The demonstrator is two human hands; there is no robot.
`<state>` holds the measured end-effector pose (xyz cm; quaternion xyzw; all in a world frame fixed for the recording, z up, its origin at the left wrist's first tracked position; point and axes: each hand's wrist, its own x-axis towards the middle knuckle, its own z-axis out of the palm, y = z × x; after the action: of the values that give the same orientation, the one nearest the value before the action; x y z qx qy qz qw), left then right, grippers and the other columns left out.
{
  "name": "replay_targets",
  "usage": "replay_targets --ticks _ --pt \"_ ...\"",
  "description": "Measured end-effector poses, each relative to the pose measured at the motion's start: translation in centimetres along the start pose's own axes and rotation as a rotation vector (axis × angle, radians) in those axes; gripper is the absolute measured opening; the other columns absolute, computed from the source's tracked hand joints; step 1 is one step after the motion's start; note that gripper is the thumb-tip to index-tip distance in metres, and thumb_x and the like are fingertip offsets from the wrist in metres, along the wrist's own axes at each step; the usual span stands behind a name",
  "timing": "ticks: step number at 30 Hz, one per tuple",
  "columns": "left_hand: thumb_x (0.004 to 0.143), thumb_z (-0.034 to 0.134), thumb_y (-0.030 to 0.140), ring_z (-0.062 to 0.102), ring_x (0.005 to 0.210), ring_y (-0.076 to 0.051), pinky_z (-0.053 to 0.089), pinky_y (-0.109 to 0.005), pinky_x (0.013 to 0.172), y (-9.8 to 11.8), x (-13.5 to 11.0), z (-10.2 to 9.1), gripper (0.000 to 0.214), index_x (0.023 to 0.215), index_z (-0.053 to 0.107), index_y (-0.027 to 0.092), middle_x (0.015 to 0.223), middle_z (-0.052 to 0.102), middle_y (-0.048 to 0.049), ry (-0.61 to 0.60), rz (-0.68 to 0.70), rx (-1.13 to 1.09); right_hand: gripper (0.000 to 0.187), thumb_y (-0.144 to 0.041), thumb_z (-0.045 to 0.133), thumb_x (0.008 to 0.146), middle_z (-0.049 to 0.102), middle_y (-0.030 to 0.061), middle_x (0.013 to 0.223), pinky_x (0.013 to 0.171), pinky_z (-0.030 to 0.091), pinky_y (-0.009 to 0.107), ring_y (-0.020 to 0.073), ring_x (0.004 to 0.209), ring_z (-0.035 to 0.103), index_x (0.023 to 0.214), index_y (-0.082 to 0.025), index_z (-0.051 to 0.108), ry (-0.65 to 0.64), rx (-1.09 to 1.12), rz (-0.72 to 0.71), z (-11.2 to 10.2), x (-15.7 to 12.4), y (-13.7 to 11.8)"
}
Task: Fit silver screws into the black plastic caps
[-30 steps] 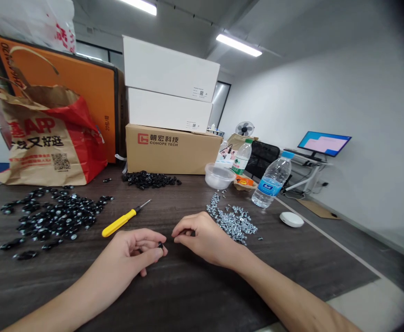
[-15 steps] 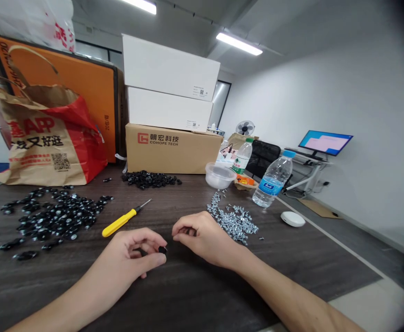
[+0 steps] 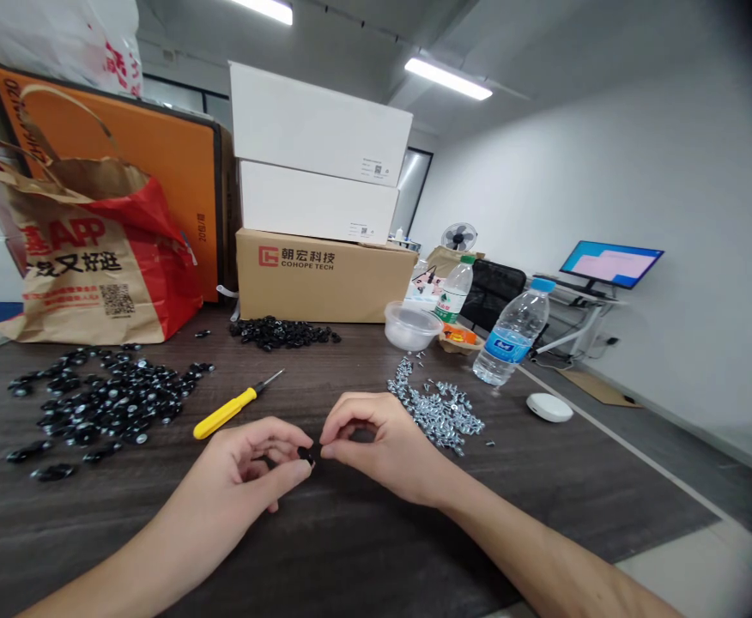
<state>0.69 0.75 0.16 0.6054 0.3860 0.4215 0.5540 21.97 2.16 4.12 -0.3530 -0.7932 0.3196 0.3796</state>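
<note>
The left hand [image 3: 251, 470] pinches a small black part [image 3: 305, 452], the right hand [image 3: 379, 442] pinched closed just beside it.

Dark table [image 3: 363, 549] carries screwdriver [image 3: 227, 412], screws [image 3: 437, 410], black parts [image 3: 102, 403].

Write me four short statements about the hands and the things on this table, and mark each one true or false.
1. The left hand pinches a small black part in its fingers, and the right hand touches that part. True.
2. The right hand holds the yellow screwdriver. False: the yellow screwdriver lies on the table beyond the left hand, untouched.
3. A pile of silver screws lies just beyond the right hand. True.
4. The clear bowl stands on top of the white boxes. False: the clear bowl stands on the table beside the cardboard box.
</note>
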Motion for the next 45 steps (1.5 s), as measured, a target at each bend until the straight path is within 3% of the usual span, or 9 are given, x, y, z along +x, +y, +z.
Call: replay_targets --ticks 4,7,11,15,20,25,37,42,45 --pt "0.08 0.075 0.04 0.066 0.072 -0.021 0.054 -0.027 0.055 -0.4 0.3 -0.4 0.035 0.109 0.07 0.02 0.078 0.071 -0.0035 0.013 -0.009 -0.043 0.007 -0.008 0.074 0.081 0.07 0.0018 0.078 0.064 0.05 0.024 0.012 0.066 0.062 0.08 -0.015 0.074 0.039 -0.086 -0.042 0.1 -0.1 -0.1" --pt "0.079 0.076 0.038 0.066 0.064 -0.019 0.055 -0.028 0.058 -0.5 0.4 -0.7 0.03 0.101 0.074 0.017 0.075 0.073 -0.0041 0.026 -0.03 -0.027 0.007 -0.008 0.07 0.084 0.071 0.0026 0.078 0.066 0.05 0.025 0.0121 0.066 0.062 0.083 -0.014 0.074 0.047 -0.172 -0.109 0.1 -0.2 -0.2" --pt "0.076 0.08 0.037 0.055 0.051 -0.01 0.049 -0.021 0.049 -0.3 0.5 -0.9 0.022 0.087 0.075 0.018 0.064 0.062 0.0036 0.075 -0.014 -0.004 0.008 -0.012 0.068 0.089 0.073 0.0026 0.081 0.069 0.051 0.024 0.0122 0.069 0.064 0.089 -0.016 0.074 0.061 -0.223 -0.157 0.1 -0.2 -0.1" --pt "0.075 0.079 0.036 0.048 0.044 -0.009 0.045 -0.019 0.041 -0.3 0.6 -0.8 0.023 0.086 0.072 0.017 0.059 0.055 0.0068 0.099 -0.007 -0.032 0.006 -0.019 0.072 0.088 0.074 0.0017 0.083 0.071 0.054 0.023 0.0125 0.072 0.066 0.093 -0.017 0.073 0.109 -0.146 -0.085 0.1 -0.2 0.1" --pt "0.072 0.081 0.03 0.056 0.053 -0.013 0.051 -0.022 0.045 -0.4 0.9 -0.8 0.024 0.084 0.065 0.017 0.061 0.063 0.0029 0.073 -0.014 -0.116 0.004 -0.021 0.075 0.086 0.074 0.0012 0.08 0.068 0.053 0.024 0.0133 0.071 0.065 0.084 -0.018 0.075 0.087 -0.113 -0.043 0.1 -0.2 0.1" --pt "0.082 0.077 0.036 0.067 0.074 -0.021 0.058 -0.027 0.058 0.0 0.6 -0.8 0.032 0.103 0.073 0.013 0.081 0.076 -0.0089 -0.022 -0.049 -0.158 0.004 -0.016 0.074 0.085 0.075 0.0019 0.081 0.067 0.052 0.025 0.0134 0.071 0.066 0.084 -0.019 0.077 0.102 -0.071 -0.034 0.2 -0.2 -0.3" --pt "0.09 0.071 0.035 0.065 0.087 -0.022 0.057 -0.025 0.062 1.0 0.0 -0.4 0.028 0.109 0.076 0.014 0.096 0.077 -0.011 -0.115 -0.104 -0.256 0.012 -0.018 0.084 0.075 0.076 0.0034 0.075 0.068 0.055 0.023 0.0121 0.07 0.071 0.082 -0.014 0.075 0.004 0.546 0.222 0.4 0.0 -0.5" --pt "0.089 0.073 0.036 0.064 0.086 -0.022 0.057 -0.025 0.061 1.1 0.0 -0.3 0.028 0.109 0.076 0.016 0.094 0.076 -0.0092 -0.131 -0.09 -0.248 0.018 -0.021 0.09 0.069 0.075 0.0026 0.073 0.064 0.054 0.021 0.0119 0.068 0.07 0.078 -0.015 0.075 -0.031 0.606 0.273 0.2 0.2 -0.6" --pt "0.088 0.074 0.035 0.064 0.086 -0.022 0.057 -0.025 0.061 1.2 -0.1 -0.3 0.026 0.107 0.077 0.017 0.091 0.076 -0.0084 -0.129 -0.097 -0.268 0.014 -0.018 0.09 0.068 0.073 0.0014 0.075 0.065 0.054 0.02 0.0106 0.068 0.068 0.073 -0.015 0.077 -0.048 0.576 0.219 0.1 0.3 -0.7"
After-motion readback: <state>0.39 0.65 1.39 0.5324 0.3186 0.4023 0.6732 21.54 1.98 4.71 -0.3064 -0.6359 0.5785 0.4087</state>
